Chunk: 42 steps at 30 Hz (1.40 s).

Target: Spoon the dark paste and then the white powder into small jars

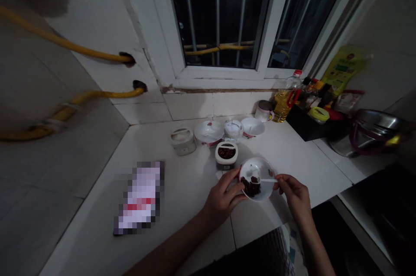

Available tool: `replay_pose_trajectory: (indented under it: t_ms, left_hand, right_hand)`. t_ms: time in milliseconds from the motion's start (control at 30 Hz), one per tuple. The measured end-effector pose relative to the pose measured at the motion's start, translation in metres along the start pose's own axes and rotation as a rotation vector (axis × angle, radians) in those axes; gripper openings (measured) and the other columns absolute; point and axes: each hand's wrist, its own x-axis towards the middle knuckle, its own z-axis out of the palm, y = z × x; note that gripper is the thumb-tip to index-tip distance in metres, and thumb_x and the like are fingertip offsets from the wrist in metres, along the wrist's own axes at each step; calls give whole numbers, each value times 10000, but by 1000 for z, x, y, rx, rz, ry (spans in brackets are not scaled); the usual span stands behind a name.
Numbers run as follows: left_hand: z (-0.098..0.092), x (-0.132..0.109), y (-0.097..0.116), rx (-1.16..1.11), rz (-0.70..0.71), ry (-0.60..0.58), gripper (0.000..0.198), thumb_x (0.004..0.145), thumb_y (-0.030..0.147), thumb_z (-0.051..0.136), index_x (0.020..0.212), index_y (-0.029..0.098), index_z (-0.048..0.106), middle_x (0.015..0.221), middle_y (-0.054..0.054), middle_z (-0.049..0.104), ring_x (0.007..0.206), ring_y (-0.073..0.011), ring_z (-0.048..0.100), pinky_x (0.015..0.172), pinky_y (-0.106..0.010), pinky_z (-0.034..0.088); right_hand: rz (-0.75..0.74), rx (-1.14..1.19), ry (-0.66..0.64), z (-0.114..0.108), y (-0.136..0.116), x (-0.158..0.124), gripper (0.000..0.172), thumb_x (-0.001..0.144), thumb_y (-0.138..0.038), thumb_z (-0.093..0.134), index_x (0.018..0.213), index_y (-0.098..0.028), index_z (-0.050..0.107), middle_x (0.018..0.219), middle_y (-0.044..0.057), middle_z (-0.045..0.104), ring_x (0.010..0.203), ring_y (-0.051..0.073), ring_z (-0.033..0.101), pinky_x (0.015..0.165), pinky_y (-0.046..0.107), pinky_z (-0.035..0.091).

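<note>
My left hand (224, 196) grips the left rim of a white bowl (266, 191), which is tilted toward me. Dark reddish-brown flakes (251, 188) lie in the bowl's lower left. Between the fingers of my right hand (294, 191) is the handle of a small white spoon (269, 180); its tip is in the bowl among the flakes. Just behind the bowl stands an open seasoning jar (226, 154) with a white rim, filled with similar dark flakes. Part of my left fingers is hidden behind the bowl.
Behind are a clear lidded jar (183, 141), two bowls (209, 132) and a glass jar of white powder (233, 128). An oil bottle (286, 98), a black box of bottles (303, 122) and a steel pot (367, 133) stand right. A pixelated item (141, 198) lies left.
</note>
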Motion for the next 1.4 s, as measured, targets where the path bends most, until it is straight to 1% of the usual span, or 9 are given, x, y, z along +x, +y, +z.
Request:
replay_pose_trajectory:
  t_ms: [100,233,300,467,700,833,1167,1300,1400]
  left_hand:
    - [2,-2,-1,-20,-13,4,181,911,316,562,1005,161,577,1257,-187,539,1150,-270,580,887,-403,567]
    - [2,-3,-3,-101,-82,-19,190,906,301,575,1033,160,581,1263,-169,536,1122,-242,600,880,-366,573]
    - [1,-2,-4,-112,-103,-26,193,910,305,569,1040,162,581,1262,-161,539,1099,-232,613,878,-361,572]
    - [0,-1,-3,-81,-95,-10,201,922,326,542,1009,149,582,1243,-174,545,1114,-246,601,887,-366,563]
    - [1,-1,-2,-82,-99,-18,207,924,342,534,1009,156,570,1249,-174,535,1113,-249,596,887,-390,561]
    - [2,-2,-3,-84,-107,-13,207,926,344,530,1000,154,569,1244,-172,535,1109,-247,602,884,-376,564]
    - [3,-4,-5,-106,-105,-14,207,925,345,534,1021,163,560,1263,-174,521,1118,-254,601,887,-394,567]
    - [3,-4,-5,-106,-105,-28,207,911,338,560,1032,170,562,1265,-164,529,1136,-254,592,891,-391,566]
    - [3,-5,-6,-103,-106,-15,205,912,352,557,1020,179,572,1265,-151,538,1141,-252,590,890,-390,564]
  right_hand:
    - [37,90,-31,0,1,1,306,691,-476,694,739,-174,697,560,19,634,526,143,494,558,286,433]
    - [86,190,-63,2,4,2,293,676,-464,718,722,-175,694,552,15,628,528,141,480,566,288,419]
    - [91,190,-53,3,5,3,305,662,-470,727,716,-172,692,545,17,626,521,142,470,562,291,411]
    - [58,148,-36,6,3,3,308,667,-472,716,737,-173,692,559,21,636,527,143,476,571,292,413]
    - [54,154,-40,6,7,4,284,681,-452,702,738,-174,696,553,13,636,527,135,474,570,280,412]
    - [42,134,-10,5,8,4,284,680,-453,709,741,-176,703,560,13,637,534,135,474,578,279,409]
    - [141,295,-67,7,12,4,325,630,-466,764,723,-161,703,565,29,635,525,145,479,553,284,399]
    - [69,273,-71,9,6,6,291,681,-450,735,736,-166,701,573,21,638,535,141,476,585,287,412]
    - [-13,236,-66,16,-9,14,273,704,-441,712,745,-172,692,577,16,637,543,143,481,589,289,421]
